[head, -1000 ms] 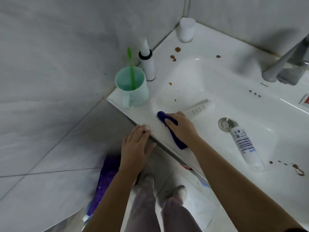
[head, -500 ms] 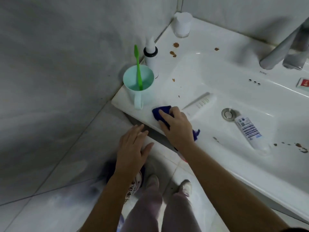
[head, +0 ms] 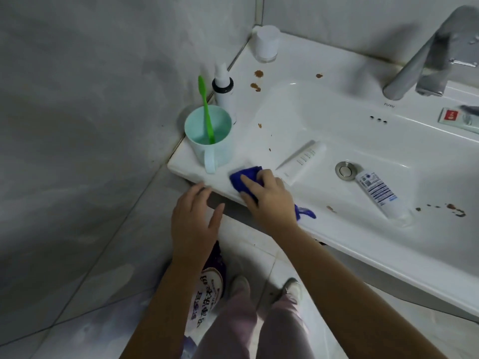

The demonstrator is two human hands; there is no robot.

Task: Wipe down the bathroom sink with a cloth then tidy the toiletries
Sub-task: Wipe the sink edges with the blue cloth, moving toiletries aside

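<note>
My right hand (head: 269,200) presses a blue cloth (head: 246,177) on the front left rim of the white sink (head: 350,229), fingers curled over it. My left hand (head: 194,221) hovers open just in front of the rim, holding nothing. A mint cup (head: 210,141) with a green toothbrush (head: 206,107) stands at the rim's left corner. Behind it is a white bottle (head: 224,92) with a black collar. A white tube (head: 302,159) and a blue-labelled tube (head: 378,195) lie in the basin near the drain (head: 344,171). Brown stains (head: 453,209) dot the sink.
A white jar (head: 267,44) stands in the back corner by the tiled wall. A grey faucet (head: 427,55) rises at the back right, with a red-and-white packet (head: 456,117) beside it. A purple detergent bag (head: 210,281) lies on the floor by my feet.
My right hand has slid the blue cloth leftward along the front rim toward the cup. My left hand came off the rim edge and stays open in front of it.
</note>
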